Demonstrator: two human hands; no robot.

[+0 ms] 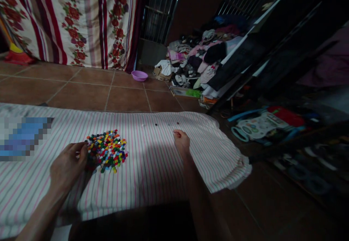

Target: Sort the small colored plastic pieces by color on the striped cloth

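A pile of small multicoloured beads or blocks [107, 150] lies on the striped cloth [152, 183]. My left hand [68, 163] is at the pile's left edge, thumb and fingers pinched together; whatever is between them is hidden. To the right, my right hand [182, 141] hovers low over or rests on the cloth with its fingers closed. Something tiny and pale may be at its fingertips, too small to name. Just beyond that hand, several tiny pieces sit spaced out in a row, among them a white one [143, 125], a black one [156, 124] and a dark reddish one [177, 123].
A blurred-out blue rectangle [25, 137] lies at the cloth's left. Beyond is a tiled floor [89, 92] with a purple basin [139, 76]. Floral curtains [73, 23] hang behind. Heaped clothes [199, 53] and a colourful plastic toy [261, 124] are on the right.
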